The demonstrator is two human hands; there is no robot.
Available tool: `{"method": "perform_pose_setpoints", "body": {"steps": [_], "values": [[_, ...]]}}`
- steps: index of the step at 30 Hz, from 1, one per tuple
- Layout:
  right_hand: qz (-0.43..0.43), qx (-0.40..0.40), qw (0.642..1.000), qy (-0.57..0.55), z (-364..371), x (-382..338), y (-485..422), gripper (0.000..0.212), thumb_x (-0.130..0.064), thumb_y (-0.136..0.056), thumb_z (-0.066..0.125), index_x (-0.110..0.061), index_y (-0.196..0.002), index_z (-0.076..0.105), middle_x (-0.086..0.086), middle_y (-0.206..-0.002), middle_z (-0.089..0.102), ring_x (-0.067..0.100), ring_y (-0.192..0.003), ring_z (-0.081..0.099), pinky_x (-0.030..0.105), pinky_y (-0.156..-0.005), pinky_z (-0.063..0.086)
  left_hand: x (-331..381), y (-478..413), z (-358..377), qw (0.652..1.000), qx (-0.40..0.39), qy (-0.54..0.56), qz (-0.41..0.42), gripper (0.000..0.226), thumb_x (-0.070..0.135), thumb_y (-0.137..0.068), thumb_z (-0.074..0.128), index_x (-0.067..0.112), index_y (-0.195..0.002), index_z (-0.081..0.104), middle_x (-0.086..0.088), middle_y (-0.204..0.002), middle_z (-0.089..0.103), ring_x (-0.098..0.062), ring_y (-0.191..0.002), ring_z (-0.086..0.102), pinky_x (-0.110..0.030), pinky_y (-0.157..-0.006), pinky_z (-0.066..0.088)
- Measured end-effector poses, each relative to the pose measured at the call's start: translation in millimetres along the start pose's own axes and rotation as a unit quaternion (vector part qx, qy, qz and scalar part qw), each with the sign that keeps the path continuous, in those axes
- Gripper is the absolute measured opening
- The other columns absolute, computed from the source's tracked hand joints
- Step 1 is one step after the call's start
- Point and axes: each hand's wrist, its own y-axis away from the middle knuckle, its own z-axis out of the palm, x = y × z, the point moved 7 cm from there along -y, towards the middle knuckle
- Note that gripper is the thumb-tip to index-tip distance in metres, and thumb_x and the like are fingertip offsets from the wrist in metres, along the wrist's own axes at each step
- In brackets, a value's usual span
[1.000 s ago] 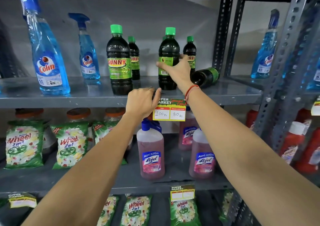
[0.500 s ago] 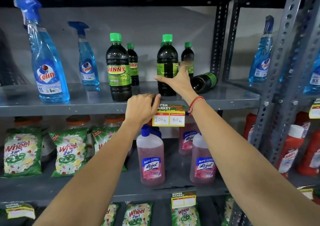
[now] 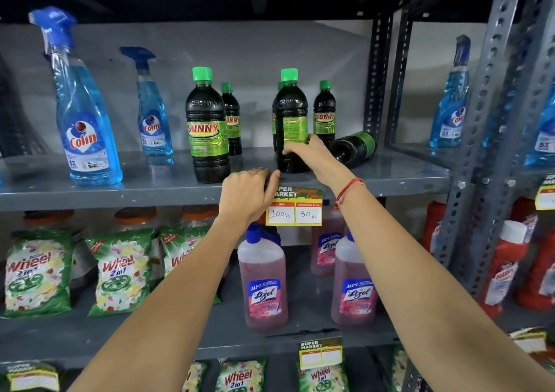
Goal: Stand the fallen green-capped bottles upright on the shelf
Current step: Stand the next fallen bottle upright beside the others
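Observation:
Several dark green-capped bottles stand on the grey top shelf. The front left bottle stands free. My right hand wraps the lower part of the upright front right bottle, with its label turned sideways. Two smaller-looking bottles stand upright behind. One bottle lies on its side to the right of my right hand, base toward me, its cap hidden. My left hand rests curled on the shelf's front lip beside the price tag.
Two blue spray bottles stand at the left of the same shelf. A perforated upright post bounds the shelf at the right. Pink cleaner bottles and green detergent packs fill the shelf below.
My right hand slid from the upper side of the front right bottle down to its lower body. The view has tilted slightly upward. The left hand stays on the shelf lip.

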Motion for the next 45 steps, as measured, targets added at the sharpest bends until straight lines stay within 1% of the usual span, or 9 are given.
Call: {"method": "perform_pose_setpoints", "body": {"steps": [3, 7, 10, 13, 16, 20, 26, 32, 45], "values": [[-0.049, 0.044, 0.993, 0.094, -4, -6, 0, 0.072, -0.036, -0.064, 0.082, -0.010, -0.123, 0.051, 0.003, -0.114, 0.060, 0.018, -0.107, 0.056, 0.029, -0.087, 0.046, -1, -2, 1, 1.000, -0.003, 0.003, -0.005, 0.061, 0.045, -0.093, 0.019, 0.013, -0.081, 0.069, -0.004, -0.076, 0.072, -0.027, -0.064, 0.064, -0.030, -0.050, 0.034], [-0.072, 0.045, 0.985, 0.148, 7, -10, 3, 0.101, -0.058, -0.050, 0.082, -0.010, -0.130, 0.042, 0.008, -0.124, 0.055, 0.024, -0.118, 0.049, 0.041, -0.101, 0.043, -1, 0, 3, 1.000, -0.004, 0.006, -0.003, 0.060, 0.045, -0.093, 0.019, 0.013, -0.080, 0.068, -0.004, -0.076, 0.072, -0.026, -0.063, 0.064, -0.030, -0.049, 0.034], [-0.019, -0.023, 0.999, 0.041, 8, 0, -1, 0.084, -0.042, -0.051, 0.084, -0.012, -0.121, 0.049, 0.002, -0.111, 0.063, 0.020, -0.109, 0.060, 0.039, -0.099, 0.048, 0, 0, 3, 1.000, -0.004, 0.006, -0.005, 0.060, 0.044, -0.093, 0.020, 0.013, -0.081, 0.069, -0.005, -0.076, 0.072, -0.028, -0.064, 0.065, -0.031, -0.050, 0.038], [-0.026, 0.009, 0.999, 0.038, -4, 1, -2, 0.069, -0.028, -0.061, 0.085, -0.013, -0.119, 0.050, 0.000, -0.108, 0.061, 0.016, -0.107, 0.058, 0.033, -0.098, 0.045, -1, 0, 1, 1.000, 0.001, 0.006, -0.010, 0.060, 0.044, -0.093, 0.020, 0.013, -0.080, 0.070, -0.005, -0.076, 0.073, -0.028, -0.066, 0.065, -0.032, -0.051, 0.040], [-0.075, 0.085, 0.980, 0.164, -3, -10, 0, 0.091, -0.050, -0.055, 0.086, -0.008, -0.125, 0.046, 0.006, -0.116, 0.056, 0.021, -0.112, 0.051, 0.036, -0.096, 0.044, -2, 0, 2, 1.000, -0.001, 0.008, -0.007, 0.061, 0.045, -0.093, 0.019, 0.013, -0.082, 0.069, -0.005, -0.078, 0.073, -0.026, -0.066, 0.065, -0.031, -0.051, 0.038], [-0.057, 0.070, 0.980, 0.178, 6, -7, -1, 0.103, -0.060, -0.055, 0.081, -0.007, -0.133, 0.038, 0.013, -0.130, 0.048, 0.029, -0.127, 0.040, 0.040, -0.103, 0.036, -1, 0, 4, 1.000, -0.005, 0.007, -0.007, 0.061, 0.046, -0.093, 0.019, 0.013, -0.083, 0.069, -0.004, -0.079, 0.073, -0.026, -0.067, 0.065, -0.030, -0.051, 0.037], [-0.053, 0.040, 0.994, 0.088, 1, -9, 3, 0.069, -0.037, -0.070, 0.082, -0.011, -0.124, 0.049, 0.004, -0.121, 0.060, 0.021, -0.117, 0.053, 0.026, -0.087, 0.040, -2, -1, 3, 1.000, -0.014, 0.017, -0.010, 0.061, 0.046, -0.093, 0.019, 0.013, -0.083, 0.069, -0.004, -0.080, 0.073, -0.025, -0.069, 0.066, -0.034, -0.053, 0.045], [-0.063, 0.055, 0.986, 0.141, 4, -13, 5, 0.080, -0.049, -0.066, 0.081, -0.007, -0.125, 0.047, 0.010, -0.124, 0.060, 0.027, -0.120, 0.052, 0.036, -0.099, 0.044, 1, -1, 0, 0.999, -0.031, 0.009, -0.001, 0.073, 0.065, -0.086, 0.017, 0.011, -0.081, 0.066, -0.008, -0.075, 0.070, -0.028, -0.066, 0.064, -0.029, -0.050, 0.033], [-0.109, 0.061, 0.985, 0.118, -5, -26, 55, 0.067, -0.044, -0.070, 0.080, -0.010, -0.119, 0.051, 0.004, -0.117, 0.062, 0.013, -0.100, 0.054, 0.023, -0.082, 0.042, 2, -2, 1, 0.997, -0.059, -0.043, 0.018, 0.089, 0.083, -0.070, 0.010, 0.011, -0.080, 0.061, -0.007, -0.079, 0.067, -0.026, -0.066, 0.062, -0.028, -0.051, 0.031]]}}
